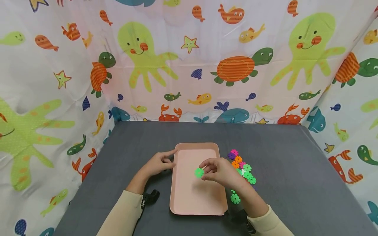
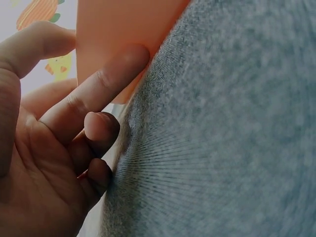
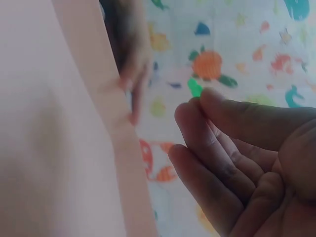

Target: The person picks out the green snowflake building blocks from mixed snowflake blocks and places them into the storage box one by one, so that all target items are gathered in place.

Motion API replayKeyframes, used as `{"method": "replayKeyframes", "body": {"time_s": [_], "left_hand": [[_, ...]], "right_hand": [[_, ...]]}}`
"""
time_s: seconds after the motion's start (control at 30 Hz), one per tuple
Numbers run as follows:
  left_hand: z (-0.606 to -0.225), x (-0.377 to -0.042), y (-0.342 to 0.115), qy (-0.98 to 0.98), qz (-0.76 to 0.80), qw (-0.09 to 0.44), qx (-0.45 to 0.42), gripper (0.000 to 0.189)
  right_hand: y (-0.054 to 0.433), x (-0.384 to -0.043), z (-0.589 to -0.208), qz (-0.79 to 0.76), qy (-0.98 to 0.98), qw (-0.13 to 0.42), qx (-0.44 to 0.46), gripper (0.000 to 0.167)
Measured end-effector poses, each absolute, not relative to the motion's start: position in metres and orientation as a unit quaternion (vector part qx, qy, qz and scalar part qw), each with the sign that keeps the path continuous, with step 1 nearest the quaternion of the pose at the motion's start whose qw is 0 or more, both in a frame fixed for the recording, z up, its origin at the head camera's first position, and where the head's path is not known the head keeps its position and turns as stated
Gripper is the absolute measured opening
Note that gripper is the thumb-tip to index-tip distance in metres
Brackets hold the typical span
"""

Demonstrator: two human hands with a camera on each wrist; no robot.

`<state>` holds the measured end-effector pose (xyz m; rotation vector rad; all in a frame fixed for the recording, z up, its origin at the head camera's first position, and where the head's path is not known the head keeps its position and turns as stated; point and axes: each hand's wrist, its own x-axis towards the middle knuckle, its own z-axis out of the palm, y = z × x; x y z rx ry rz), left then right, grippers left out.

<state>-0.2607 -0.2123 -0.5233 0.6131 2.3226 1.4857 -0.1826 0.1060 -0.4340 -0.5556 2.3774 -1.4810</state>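
Over the middle of the pink tray [image 1: 198, 206], my right hand [image 1: 217, 170] pinches a green snowflake-shaped building disc [image 1: 199, 172] between thumb and fingertips. From the right wrist view, only a small part of the green disc [image 3: 194, 87] shows beyond the fingertips. My left hand [image 1: 159, 163] is at the tray's left side, its fingertips touching the edge. In the left wrist view, an outstretched finger [image 2: 98, 81] lies along the tray's outer wall [image 2: 116, 29], while two other fingers are bent in.
To the tray's right lies a loose pile of snowflake discs [image 1: 242, 167] in green, orange, pink and purple, partly behind the right forearm. One green disc [image 1: 235, 198] lies nearer. The grey table [image 1: 295, 173] meets a curtain with printed sea animals [image 1: 183, 72] at its back.
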Motion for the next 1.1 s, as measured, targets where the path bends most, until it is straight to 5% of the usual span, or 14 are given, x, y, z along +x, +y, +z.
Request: {"method": "replayKeyframes", "body": {"time_s": [1.1], "left_hand": [[-0.527, -0.262, -0.214, 0.801, 0.538, 0.163, 0.207, 0.068]], "right_hand": [[0.024, -0.131, -0.489, -0.386, 0.862, 0.193, -0.267, 0.021]]}}
